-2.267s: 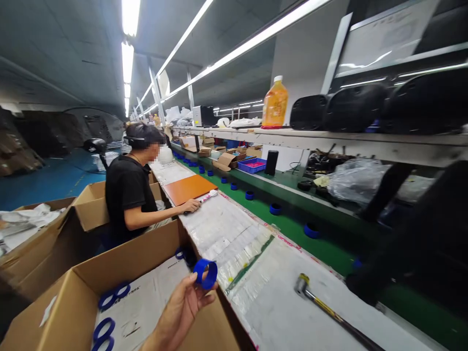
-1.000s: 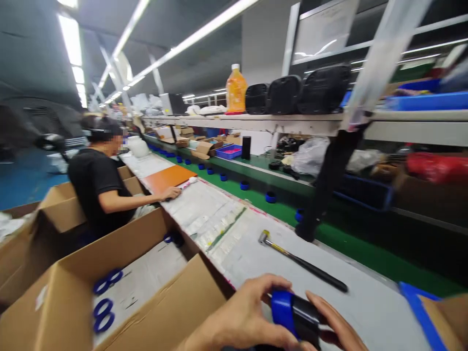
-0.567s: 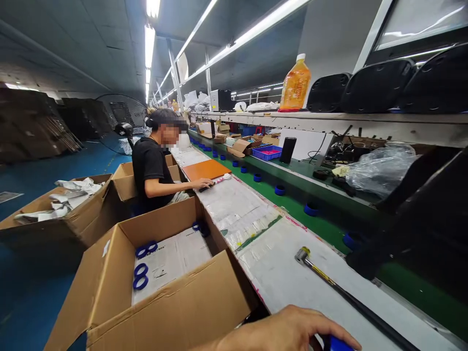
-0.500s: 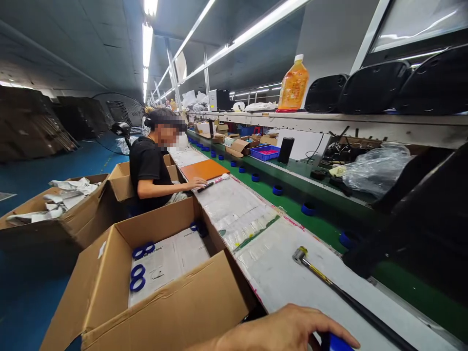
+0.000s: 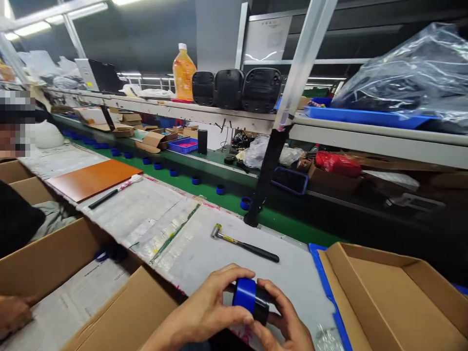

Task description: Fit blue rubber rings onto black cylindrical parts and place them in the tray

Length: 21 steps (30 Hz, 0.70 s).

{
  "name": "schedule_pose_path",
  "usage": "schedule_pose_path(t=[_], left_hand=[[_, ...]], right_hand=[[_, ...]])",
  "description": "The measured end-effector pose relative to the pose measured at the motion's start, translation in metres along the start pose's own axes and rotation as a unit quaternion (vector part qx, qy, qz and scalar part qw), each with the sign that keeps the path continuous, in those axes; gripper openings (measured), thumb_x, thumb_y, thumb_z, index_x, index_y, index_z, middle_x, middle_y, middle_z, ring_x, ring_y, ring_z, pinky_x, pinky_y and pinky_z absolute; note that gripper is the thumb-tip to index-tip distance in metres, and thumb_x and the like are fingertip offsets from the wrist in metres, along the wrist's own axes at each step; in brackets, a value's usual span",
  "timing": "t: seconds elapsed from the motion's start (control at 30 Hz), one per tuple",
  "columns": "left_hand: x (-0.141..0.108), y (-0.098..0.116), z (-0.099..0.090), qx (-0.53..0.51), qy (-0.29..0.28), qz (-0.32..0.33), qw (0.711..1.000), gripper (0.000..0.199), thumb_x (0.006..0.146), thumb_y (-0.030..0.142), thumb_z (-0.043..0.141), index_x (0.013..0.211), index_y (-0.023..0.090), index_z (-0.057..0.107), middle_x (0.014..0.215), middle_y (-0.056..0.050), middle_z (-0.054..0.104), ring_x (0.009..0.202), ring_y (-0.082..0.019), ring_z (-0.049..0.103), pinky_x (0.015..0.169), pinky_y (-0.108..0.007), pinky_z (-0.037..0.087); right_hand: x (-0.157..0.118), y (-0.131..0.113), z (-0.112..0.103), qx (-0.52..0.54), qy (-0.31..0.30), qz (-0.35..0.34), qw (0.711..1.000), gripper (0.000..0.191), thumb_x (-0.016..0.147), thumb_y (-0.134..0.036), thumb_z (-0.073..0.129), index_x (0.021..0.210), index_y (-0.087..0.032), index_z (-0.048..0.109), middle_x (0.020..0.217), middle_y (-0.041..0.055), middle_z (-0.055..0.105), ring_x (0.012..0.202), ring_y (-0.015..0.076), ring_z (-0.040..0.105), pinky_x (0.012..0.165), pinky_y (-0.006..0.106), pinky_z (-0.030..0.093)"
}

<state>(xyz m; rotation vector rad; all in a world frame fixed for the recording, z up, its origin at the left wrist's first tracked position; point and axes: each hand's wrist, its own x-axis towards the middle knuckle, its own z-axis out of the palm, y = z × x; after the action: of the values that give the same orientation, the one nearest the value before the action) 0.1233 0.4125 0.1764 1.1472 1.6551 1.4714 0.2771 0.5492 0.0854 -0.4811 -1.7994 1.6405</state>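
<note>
Both hands now show at the lower centre of the head view, which has swung to the right; half a second ago one hand and a sliver of blue showed at the bottom edge, lower right. Another person's hand (image 5: 14,314) now shows at the left edge, inside the box (image 5: 120,312), while the black handle (image 5: 104,198) at centre left lies with no hand on it.

Fingers and thumb of the left hand (image 5: 204,309) curl around the blue ring (image 5: 244,295), parted about as wide as it is. The right hand (image 5: 290,324) is bent around the black part (image 5: 261,307), thumb below and fingers on its right side. Ring and part touch, tilted, in the lower centre; whether the ring sits around the part or only against its end, I cannot tell.

Uneven pressure from the two hands could cock the ring and jam it askew. Its surface looks smooth, so a loose pinch might let it twist or slip; being near the front edge of the worktop (image 5: 190,253), a dropped piece could fall off rather than land safely. A wide elbow or wrist could nudge the hammer (image 5: 244,243), which lies just beyond the hands, or catch the clear bag (image 5: 327,336) at lower right. Fingertips wrapped near the seam might get pinched if the two pieces close suddenly.
</note>
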Motion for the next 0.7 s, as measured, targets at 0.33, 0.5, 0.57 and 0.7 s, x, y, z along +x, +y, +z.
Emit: schedule_pose_path(t=[0.33,0.5,0.57,0.7], left_hand=[[0.012,0.009,0.004,0.019,-0.07,-0.039,0.997,0.056,0.08,0.034,0.083,0.133,0.037,0.063,0.126,0.0,0.066,0.114,-0.023,0.062,0.1,-0.034,0.047],[0.038,0.012,0.007,0.183,-0.059,-0.013,0.981,0.07,0.08,0.036,0.082,0.144,0.035,0.054,0.131,-0.004,0.065,0.118,-0.025,0.061,0.105,-0.039,0.048],[0.054,0.012,0.012,0.329,-0.051,0.009,0.943,0.067,0.078,0.027,0.079,0.141,0.028,0.057,0.128,-0.008,0.066,0.119,-0.03,0.061,0.104,-0.045,0.05],[0.076,-0.015,0.031,0.536,-0.1,0.076,0.835,0.047,0.078,0.028,0.068,0.124,0.018,0.067,0.117,-0.016,0.07,0.111,-0.04,0.064,0.092,-0.057,0.055]], right_hand=[[-0.008,0.016,0.002,0.107,0.016,0.025,0.994,0.064,0.082,-0.059,0.085,0.134,-0.03,0.061,0.139,0.0107,0.062,0.128,0.0345,0.06,0.09,0.034,0.063],[0.019,0.022,-0.032,0.052,-0.042,0.033,0.997,0.064,0.089,-0.053,0.079,0.144,-0.029,0.055,0.152,0.0113,0.051,0.133,0.0319,0.057,0.106,0.04,0.056],[0.035,0.01,-0.047,-0.026,0.0,0.01,1.0,0.063,0.096,-0.053,0.07,0.151,-0.031,0.05,0.157,0.0089,0.045,0.138,0.031,0.052,0.11,0.042,0.052],[0.062,-0.035,-0.038,-0.171,-0.003,-0.076,0.982,0.053,0.104,-0.05,0.054,0.153,-0.03,0.049,0.159,0.006,0.043,0.143,0.0306,0.046,0.12,0.05,0.041]])
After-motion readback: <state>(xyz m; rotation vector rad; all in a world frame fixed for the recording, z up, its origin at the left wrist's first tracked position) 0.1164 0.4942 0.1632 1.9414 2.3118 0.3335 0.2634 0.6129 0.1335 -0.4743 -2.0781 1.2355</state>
